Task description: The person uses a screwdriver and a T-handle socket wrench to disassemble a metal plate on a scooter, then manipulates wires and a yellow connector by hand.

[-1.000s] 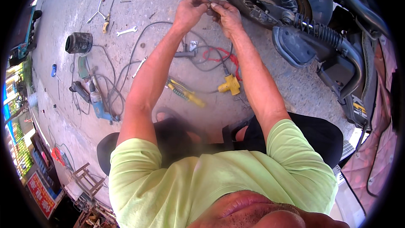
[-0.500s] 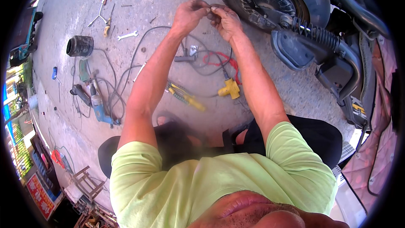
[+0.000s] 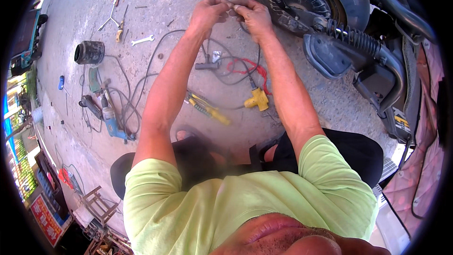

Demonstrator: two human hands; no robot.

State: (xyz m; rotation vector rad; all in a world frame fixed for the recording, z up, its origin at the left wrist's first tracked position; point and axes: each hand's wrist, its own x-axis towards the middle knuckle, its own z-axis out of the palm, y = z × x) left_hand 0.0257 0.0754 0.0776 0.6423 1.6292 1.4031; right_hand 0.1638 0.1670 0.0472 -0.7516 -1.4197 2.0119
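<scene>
Both hands are raised at the far side, beside the rear wheel of a scooter. My left hand is closed in a pinch, thumb against fingers. My right hand pinches right beside it, so the fingertips of both meet. Something small, dark and thin seems to be between them, too small to name. Below the hands, dark cables loop over the concrete floor. Among them lie a dark grey bar-shaped piece, a red cord and a yellow multi-way socket.
At left lie a blue power drill, a black cylindrical can-like object, an open-end spanner, a Y-shaped wrench and a screwdriver. Yellow-handled pliers rest near my feet. The scooter's shock absorber juts out at right.
Both hands have shifted slightly, the left a little left and up. Their fingertips stay together in a pinch. The tools and cables on the floor have not visibly moved.
</scene>
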